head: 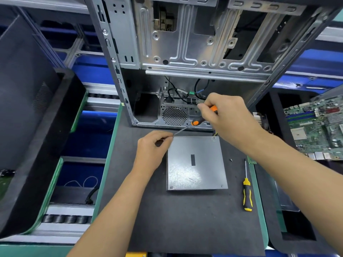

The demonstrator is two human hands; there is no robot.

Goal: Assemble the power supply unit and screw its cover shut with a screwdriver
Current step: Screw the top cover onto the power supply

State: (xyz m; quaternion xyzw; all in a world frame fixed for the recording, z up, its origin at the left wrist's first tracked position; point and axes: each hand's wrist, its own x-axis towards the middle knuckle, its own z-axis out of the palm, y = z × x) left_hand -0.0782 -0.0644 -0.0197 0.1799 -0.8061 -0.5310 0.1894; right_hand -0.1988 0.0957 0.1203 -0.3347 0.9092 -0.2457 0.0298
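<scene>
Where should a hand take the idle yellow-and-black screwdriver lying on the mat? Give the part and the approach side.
Probably by the yellow-and-black screwdriver handle, the thick ribbed end nearest the person, coming from above with fingers across its width. It lies flat on the dark mat, thin shaft pointing away, clear of the grey metal power supply box to its left.

The orange-handled screwdriver [196, 121] tip disappears behind the left hand [155, 145], whose fingertips hide whatever they pinch.

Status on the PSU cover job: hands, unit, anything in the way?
Right hand grips orange screwdriver; left hand pinches at its tip, PSU's far-left corner. Cover on. Yellow screwdriver idle beside; nothing blocking.
</scene>
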